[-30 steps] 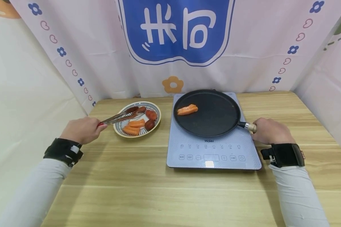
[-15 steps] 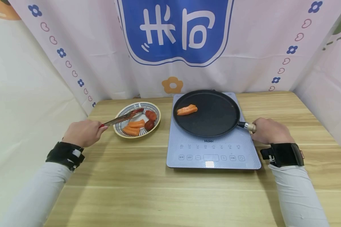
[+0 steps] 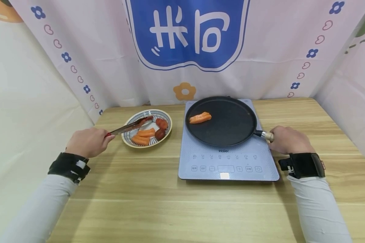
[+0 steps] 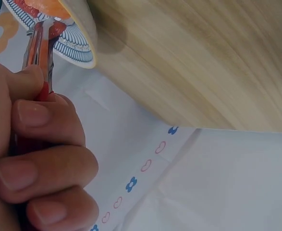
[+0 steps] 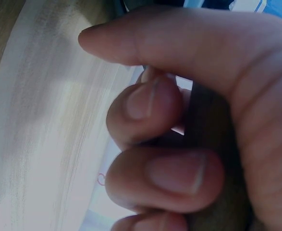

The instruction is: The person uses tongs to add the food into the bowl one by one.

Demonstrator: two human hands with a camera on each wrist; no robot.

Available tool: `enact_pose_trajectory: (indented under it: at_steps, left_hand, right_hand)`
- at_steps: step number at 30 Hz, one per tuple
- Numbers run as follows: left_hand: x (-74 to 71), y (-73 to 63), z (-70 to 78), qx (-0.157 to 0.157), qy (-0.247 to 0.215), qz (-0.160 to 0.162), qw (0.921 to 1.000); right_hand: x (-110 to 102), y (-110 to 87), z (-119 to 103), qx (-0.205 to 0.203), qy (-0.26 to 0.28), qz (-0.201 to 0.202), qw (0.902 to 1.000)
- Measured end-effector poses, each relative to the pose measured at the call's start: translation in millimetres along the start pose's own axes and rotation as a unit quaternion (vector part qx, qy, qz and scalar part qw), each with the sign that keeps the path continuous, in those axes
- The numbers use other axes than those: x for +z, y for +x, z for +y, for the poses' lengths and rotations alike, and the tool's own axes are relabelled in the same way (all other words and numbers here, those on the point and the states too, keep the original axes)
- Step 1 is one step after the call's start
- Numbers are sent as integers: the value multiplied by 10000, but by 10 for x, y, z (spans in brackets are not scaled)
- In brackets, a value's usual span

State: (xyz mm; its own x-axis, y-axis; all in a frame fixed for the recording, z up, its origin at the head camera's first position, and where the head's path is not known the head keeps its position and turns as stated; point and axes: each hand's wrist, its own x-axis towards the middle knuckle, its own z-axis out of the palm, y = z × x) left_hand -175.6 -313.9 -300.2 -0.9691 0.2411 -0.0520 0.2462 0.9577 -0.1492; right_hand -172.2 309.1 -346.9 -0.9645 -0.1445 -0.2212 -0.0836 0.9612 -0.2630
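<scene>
My left hand point(image 3: 88, 142) grips metal tongs point(image 3: 124, 129) by their red handle. The tongs reach into a patterned oval bowl point(image 3: 128, 139), their tips at a dark red piece of food point(image 4: 57, 30); whether they pinch it firmly I cannot tell. Two orange strips point(image 3: 141, 139) and two reddish rounded pieces point(image 3: 160, 134) also lie in the bowl. My right hand point(image 3: 289, 140) has its fingers curled round the wooden handle point(image 3: 268, 136) of a flat black pan point(image 3: 228, 125). One orange strip, salmon-like in look point(image 3: 200, 117), rests near the pan's left edge.
Beneath the pan stands a pale blue induction cooker point(image 3: 228, 162) with a touch panel along its front. Bowl and cooker share a wooden table point(image 3: 170, 209), with a gap between them. A printed cloth point(image 3: 109, 60) hangs close behind the table's back edge.
Over the last second the tongs' tips came closer together and lower at the dark red piece, and my left hand shifted slightly. My right hand, the pan and the orange strip stayed put.
</scene>
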Motion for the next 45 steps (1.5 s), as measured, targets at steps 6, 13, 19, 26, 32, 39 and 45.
enact_pose_trajectory:
  at_steps: [6,13,19,26,32,39,45]
  left_hand:
    - [-31,5,4,-49,-163,-66,9998]
    - [-70,8,-3,-114,-319,-110,9994]
    - [-78,15,-3,-247,-443,-219,9985]
    - [-96,12,12,-457,-559,-373,9967]
    - [-107,15,0,-597,-711,-510,9944]
    - [-92,10,-12,-562,-729,-471,9946]
    - [-44,10,-4,-454,-582,-343,9967]
  right_hand:
    - [4,0,0,-18,-42,40,10000]
    - [-2,-6,-4,-7,-24,22,10000]
    - [-3,-10,-3,-13,-12,24,10000]
    - [-4,-8,-9,-24,-10,15,10000]
    - [-5,-12,-6,-35,-22,13,10000]
    - [2,-11,0,-84,-27,40,10000]
    - [4,-6,-1,-68,18,43,10000]
